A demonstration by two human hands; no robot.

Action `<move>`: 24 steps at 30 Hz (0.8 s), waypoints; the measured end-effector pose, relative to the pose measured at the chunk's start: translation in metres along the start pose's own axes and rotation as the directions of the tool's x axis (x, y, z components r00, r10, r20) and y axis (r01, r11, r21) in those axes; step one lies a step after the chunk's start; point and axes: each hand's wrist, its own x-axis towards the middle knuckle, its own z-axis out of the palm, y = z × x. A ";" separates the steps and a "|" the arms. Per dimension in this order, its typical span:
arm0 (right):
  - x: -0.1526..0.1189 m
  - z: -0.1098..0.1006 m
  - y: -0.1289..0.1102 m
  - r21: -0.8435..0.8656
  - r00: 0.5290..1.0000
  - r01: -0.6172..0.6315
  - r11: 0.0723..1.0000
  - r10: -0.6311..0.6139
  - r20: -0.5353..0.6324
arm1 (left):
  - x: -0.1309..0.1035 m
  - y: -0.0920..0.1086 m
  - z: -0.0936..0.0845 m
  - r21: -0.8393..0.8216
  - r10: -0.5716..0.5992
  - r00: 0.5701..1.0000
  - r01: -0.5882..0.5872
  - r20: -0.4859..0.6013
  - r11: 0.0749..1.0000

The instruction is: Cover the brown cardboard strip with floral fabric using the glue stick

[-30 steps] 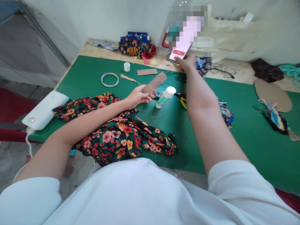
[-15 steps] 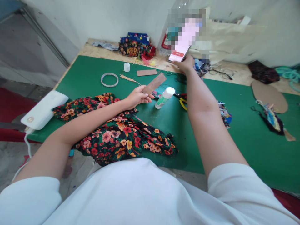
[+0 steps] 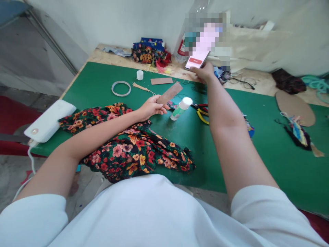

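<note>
Pinched in my left hand [image 3: 151,107] is a flat brown cardboard strip [image 3: 170,93], tilted up to the right. My right hand [image 3: 204,72] reaches to the back of the table and grips the lower end of a phone [image 3: 196,61], whose lit screen is partly blurred out. Just right of my left hand a glue stick [image 3: 181,109] with a white cap stands on the green mat. Floral fabric [image 3: 138,147] lies bunched under my left forearm. Beside my right forearm are pliers [image 3: 203,115] with red and yellow handles, partly hidden by the arm.
Behind my left hand lie another cardboard strip [image 3: 161,81], a tape ring [image 3: 121,88], a white cap [image 3: 139,75] and a tassel [image 3: 141,86]. Folded fabrics [image 3: 147,53] and a clear bottle [image 3: 181,48] stand by the wall. A white device [image 3: 50,120] sits left; a cardboard oval [image 3: 295,106] lies right.
The view has shifted slightly. My right forearm has moved a little to the right, showing more of the pliers. Both hands keep their hold on the cardboard strip and the phone.
</note>
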 end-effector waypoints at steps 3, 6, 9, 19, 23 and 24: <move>-0.005 -0.009 -0.005 0.062 0.999 -0.041 0.997 0.040 0.014 | 0.000 -0.001 -0.001 -0.008 0.007 1.000 -0.006 0.011 1.000; -0.022 -0.024 -0.007 0.102 0.997 -0.015 0.995 0.022 -0.069 | -0.001 -0.001 0.000 -0.005 -0.002 1.000 0.002 0.006 1.000; -0.059 -0.040 -0.002 0.141 0.992 0.058 0.988 -0.041 -0.123 | -0.002 0.000 0.001 0.007 -0.011 1.000 0.011 -0.003 1.000; -0.236 -0.018 0.012 0.338 0.855 0.336 0.879 -0.435 0.283 | -0.003 -0.004 -0.003 0.061 0.040 0.999 -0.042 0.032 0.997; -0.253 0.003 0.013 0.239 0.888 0.391 0.889 -0.433 0.157 | -0.002 -0.007 -0.005 0.086 0.064 0.994 -0.071 0.086 0.994; -0.255 0.006 0.014 0.207 0.890 0.409 0.889 -0.438 0.122 | -0.001 -0.009 -0.006 0.085 0.067 0.994 -0.075 0.089 0.994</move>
